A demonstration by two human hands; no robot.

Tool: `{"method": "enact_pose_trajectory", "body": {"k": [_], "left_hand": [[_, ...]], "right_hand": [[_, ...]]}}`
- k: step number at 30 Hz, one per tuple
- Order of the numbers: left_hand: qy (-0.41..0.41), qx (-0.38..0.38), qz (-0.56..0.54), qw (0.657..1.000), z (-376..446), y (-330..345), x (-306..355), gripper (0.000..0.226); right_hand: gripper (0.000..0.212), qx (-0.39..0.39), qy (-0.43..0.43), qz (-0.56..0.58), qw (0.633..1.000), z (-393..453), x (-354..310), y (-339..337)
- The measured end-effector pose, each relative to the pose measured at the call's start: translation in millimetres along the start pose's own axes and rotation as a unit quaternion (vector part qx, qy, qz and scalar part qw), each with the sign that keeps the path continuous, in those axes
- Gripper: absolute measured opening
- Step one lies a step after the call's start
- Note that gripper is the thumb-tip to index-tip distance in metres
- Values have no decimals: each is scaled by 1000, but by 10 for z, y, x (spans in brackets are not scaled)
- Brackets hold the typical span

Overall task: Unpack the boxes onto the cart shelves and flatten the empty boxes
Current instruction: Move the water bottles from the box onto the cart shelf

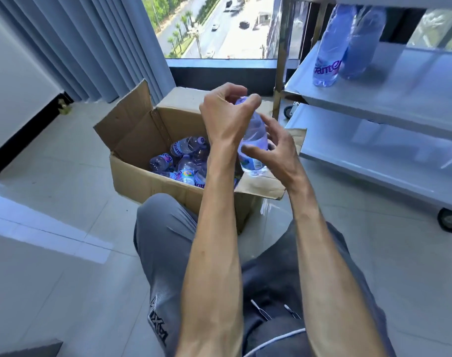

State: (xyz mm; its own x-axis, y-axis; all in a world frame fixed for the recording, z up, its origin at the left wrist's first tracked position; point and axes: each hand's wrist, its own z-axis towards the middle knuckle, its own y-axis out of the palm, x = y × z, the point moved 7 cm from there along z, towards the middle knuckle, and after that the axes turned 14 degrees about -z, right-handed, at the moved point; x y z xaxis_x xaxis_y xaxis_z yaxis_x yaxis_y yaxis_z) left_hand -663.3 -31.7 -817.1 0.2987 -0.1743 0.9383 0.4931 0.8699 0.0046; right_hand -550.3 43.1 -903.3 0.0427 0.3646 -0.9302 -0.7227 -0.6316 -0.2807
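Two bottles (343,45) on cart shelf (410,81); left hand (225,112) grips one bottle (253,140), right hand (274,148) loose

Two bottles (348,45) crowd the middle shelf's (413,81) left end; right lies open

High-rise room: curtains (96,47), street-view window (214,27)
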Motion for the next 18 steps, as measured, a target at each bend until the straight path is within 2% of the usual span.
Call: {"method": "enact_pose_trajectory", "body": {"k": [1, 3, 5, 7, 8, 9, 11, 13, 15, 16, 18], "left_hand": [[-3, -21, -30, 999, -78, 55, 95, 13], [-19, -46, -174, 983, -211, 132, 228, 18], [-46, 8, -284, 958, -341, 51, 193, 20], [-111, 79, -266, 954, -561, -68, -67, 21], [-175, 75, -224, 956, -729, -69, -266, 24], [-250, 40, -167, 953, -937, -22, -468, 28], [-379, -68, -84, 919, -1354, 134, -792, 44], [-443, -169, -97, 875, -1619, 337, -890, 56], [-450, -246, -174, 840, -1692, 515, -803, 62], [-442, -265, -207, 832, -1680, 555, -750, 59], [-413, -276, -239, 834, -1637, 568, -673, 50]], "right_hand": [[59, 38, -2, 4, 999, -92, -39, -128], [52, 101, 2, 56, 993, -263, -62, -345], [39, 112, 24, 186, 976, -435, -37, -445], [38, 114, 61, 347, 929, -553, -48, -502], [42, 114, 70, 397, 908, -598, -62, -539], [44, 116, 70, 414, 900, -625, -87, -590], [47, 115, 62, 393, 910, -654, -113, -687], [66, 112, 60, 349, 929, -687, -145, -731], [79, 126, 61, 305, 942, -694, -180, -781], [78, 139, 54, 299, 943, -692, -197, -820], [68, 161, 44, 280, 945, -686, -221, -911]]}}
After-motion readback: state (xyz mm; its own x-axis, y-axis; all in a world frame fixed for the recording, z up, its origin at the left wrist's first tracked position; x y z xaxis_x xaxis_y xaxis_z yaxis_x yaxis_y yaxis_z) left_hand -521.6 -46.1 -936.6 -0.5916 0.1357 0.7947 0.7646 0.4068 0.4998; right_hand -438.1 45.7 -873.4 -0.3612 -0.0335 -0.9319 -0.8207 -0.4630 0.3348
